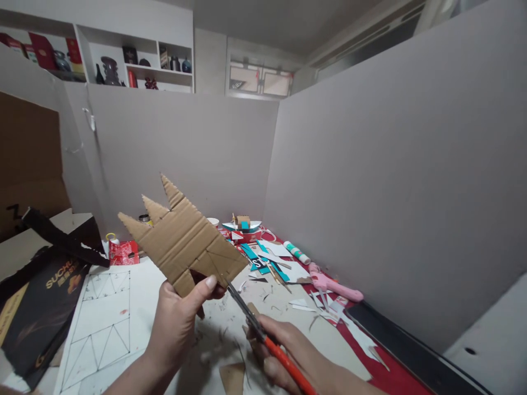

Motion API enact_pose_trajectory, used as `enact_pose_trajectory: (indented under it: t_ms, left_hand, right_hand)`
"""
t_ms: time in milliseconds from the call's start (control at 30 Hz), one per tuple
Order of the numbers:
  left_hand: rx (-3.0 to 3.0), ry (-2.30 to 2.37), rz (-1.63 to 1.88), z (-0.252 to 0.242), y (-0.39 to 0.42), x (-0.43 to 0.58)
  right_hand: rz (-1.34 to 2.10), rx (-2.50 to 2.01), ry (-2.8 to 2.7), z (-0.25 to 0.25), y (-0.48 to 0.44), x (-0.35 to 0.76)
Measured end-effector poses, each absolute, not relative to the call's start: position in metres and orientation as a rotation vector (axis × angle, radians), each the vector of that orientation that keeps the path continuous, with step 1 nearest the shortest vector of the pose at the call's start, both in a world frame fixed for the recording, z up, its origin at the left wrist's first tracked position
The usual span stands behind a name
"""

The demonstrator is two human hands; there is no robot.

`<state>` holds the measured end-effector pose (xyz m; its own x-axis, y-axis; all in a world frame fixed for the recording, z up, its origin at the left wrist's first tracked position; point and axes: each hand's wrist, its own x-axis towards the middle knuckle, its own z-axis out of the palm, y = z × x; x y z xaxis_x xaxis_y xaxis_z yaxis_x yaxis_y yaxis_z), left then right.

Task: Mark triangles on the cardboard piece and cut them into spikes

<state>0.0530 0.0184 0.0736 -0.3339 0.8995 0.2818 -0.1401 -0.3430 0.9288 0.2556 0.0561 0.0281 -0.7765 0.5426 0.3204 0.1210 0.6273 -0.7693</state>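
My left hand (181,312) grips a piece of corrugated cardboard (185,236) by its lower edge, thumb in front. Pointed teeth run along the cardboard's upper left side, and pencil lines mark its lower right part. In my right hand (284,345) is a pair of scissors (251,318) with orange-red handles. Their dark blades meet the cardboard's lower edge, just right of my left thumb. A triangular cardboard scrap (233,378) lies on the table below.
A white sheet with drawn triangles (102,329) lies at left beside a black printed box (49,296). Paper scraps (284,263), a pink glue gun (333,285), a green-and-white tube (296,252) and a small model boat (242,224) sit at right and back. Grey panels enclose the table.
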Motion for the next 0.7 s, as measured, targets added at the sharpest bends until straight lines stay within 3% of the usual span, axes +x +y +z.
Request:
enact_pose_trajectory:
  t_ms: [700]
  left_hand:
    - [1.133,1.357,1.679,0.058,0.025,0.061]
  right_hand:
    - [1.086,-0.643,-2.345,0.01,0.061,0.261]
